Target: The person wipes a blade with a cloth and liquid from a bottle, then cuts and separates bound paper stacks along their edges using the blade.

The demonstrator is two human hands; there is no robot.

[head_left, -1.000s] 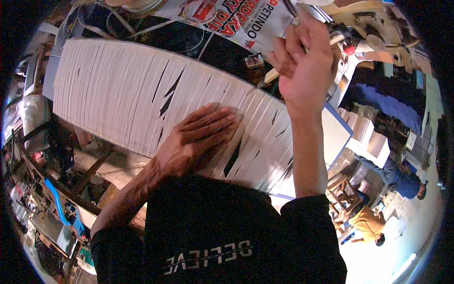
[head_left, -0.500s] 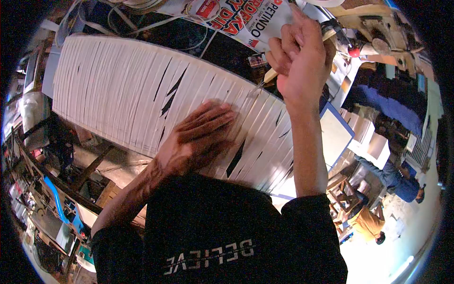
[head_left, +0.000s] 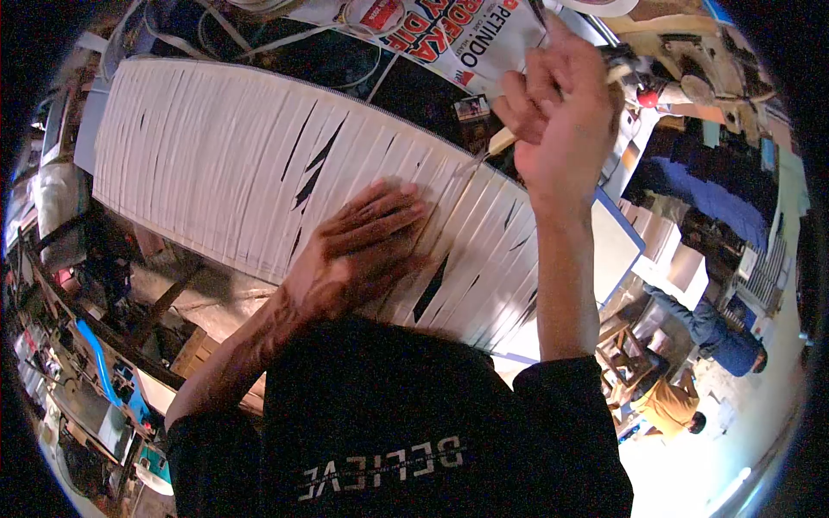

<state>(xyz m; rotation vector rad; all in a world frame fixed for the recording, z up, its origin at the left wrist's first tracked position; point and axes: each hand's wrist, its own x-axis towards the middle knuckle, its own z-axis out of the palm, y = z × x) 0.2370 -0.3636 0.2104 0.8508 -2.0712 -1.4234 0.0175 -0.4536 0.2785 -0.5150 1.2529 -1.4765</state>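
A long panel of narrow, pale strips [head_left: 207,147] lies across the view under both hands, with dark gaps between some strips. My left hand [head_left: 367,237] rests flat on the strips near the middle, fingers stretched out and close together. My right hand [head_left: 566,121] is above the panel's far edge, closed around a tool with a pale wooden handle [head_left: 503,141]. From that handle a thin metal tip points down-left to the strips; the exact kind of tool cannot be made out. Part of the handle is hidden by my fingers.
Beyond the panel lie a printed banner [head_left: 462,43] and pale loops of band [head_left: 233,43] on a dark surface. A blue-edged white board [head_left: 615,246] sticks out at right. Two people, one in a yellow shirt [head_left: 667,406], are in the background at right.
My right hand has shifted slightly to the right and down, with the tool still in it. My left hand stays nearly in place on the strips.
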